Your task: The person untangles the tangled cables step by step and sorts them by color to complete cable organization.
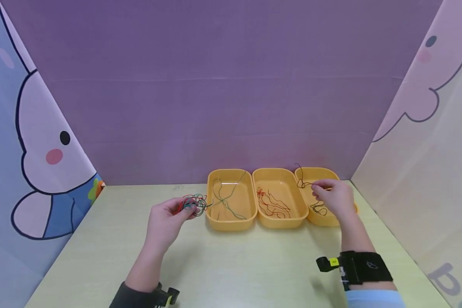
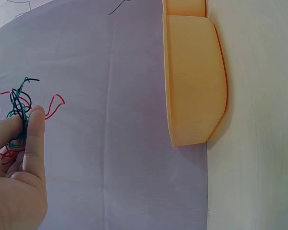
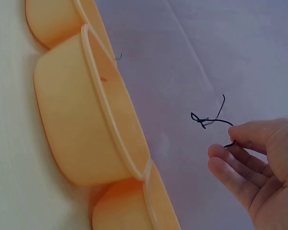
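Observation:
A tangled bundle of red, green and black wires [image 1: 195, 202] is pinched in my left hand [image 1: 165, 224], just left of the left yellow tray [image 1: 231, 226]. My right hand [image 1: 336, 199] pinches a single black wire [image 3: 213, 120] between thumb and fingertip, above the right yellow tray [image 1: 323, 173]. The wire's loose end is bent into a small kink and sticks out past the fingers. Beneath that hand, black wires [image 1: 318, 208] lie in the right tray, which the hand partly hides.
Green wires [image 1: 225, 202] lie in the left tray, and red wires [image 1: 273, 207] in the middle tray [image 1: 281, 223]. The trays stand side by side at the back of the pale table [image 1: 246, 265], against a purple backdrop [image 1: 231, 85]. Printed panels flank both sides.

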The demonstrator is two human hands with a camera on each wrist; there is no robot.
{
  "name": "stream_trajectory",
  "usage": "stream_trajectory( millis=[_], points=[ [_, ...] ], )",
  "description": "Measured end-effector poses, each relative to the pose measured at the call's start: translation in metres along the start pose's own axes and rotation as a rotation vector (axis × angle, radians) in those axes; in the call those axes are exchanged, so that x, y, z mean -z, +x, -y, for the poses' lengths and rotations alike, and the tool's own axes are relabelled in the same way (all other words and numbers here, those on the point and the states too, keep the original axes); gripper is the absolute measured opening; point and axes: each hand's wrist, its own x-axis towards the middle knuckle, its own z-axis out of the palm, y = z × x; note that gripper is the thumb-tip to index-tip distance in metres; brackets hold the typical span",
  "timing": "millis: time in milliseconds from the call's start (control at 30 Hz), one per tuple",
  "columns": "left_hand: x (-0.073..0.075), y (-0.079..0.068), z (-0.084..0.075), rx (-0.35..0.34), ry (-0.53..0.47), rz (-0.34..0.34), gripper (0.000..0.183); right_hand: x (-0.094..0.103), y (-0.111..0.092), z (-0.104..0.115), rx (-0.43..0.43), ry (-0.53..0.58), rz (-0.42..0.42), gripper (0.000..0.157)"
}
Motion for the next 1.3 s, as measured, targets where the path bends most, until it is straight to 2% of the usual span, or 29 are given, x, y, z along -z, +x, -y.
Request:
stream_trajectory(
  millis=[100, 400, 633, 967, 1100, 1300],
  points=[
    [0.000, 0.000, 0.000, -0.006, -0.007, 0.006, 0.018, 0.005, 0.003, -0.009, -0.022, -0.044, -0.017, 0.026],
    [0.000, -0.001, 0.002, -0.007, 0.009, 0.007, 0.019, 0.013, 0.008, -0.037, -0.029, -0.072, -0.006, 0.025],
    [0.000, -0.002, 0.000, 0.009, 0.012, 0.002, 0.018, 0.009, 0.010, -0.053, -0.112, -0.109, 0.010, 0.024],
    [-0.001, -0.001, -0.001, 0.005, 0.022, -0.003, 0.018, 0.007, 0.009, -0.055, -0.124, -0.105, 0.005, 0.027],
    [-0.001, -0.001, -0.004, 0.031, 0.034, 0.002, 0.020, 0.006, 0.008, -0.054, -0.136, -0.081, 0.014, 0.031],
    [0.000, -0.001, -0.007, 0.054, 0.022, 0.008, 0.021, 0.006, 0.006, -0.051, -0.065, -0.095, -0.015, 0.036]
  ],
)
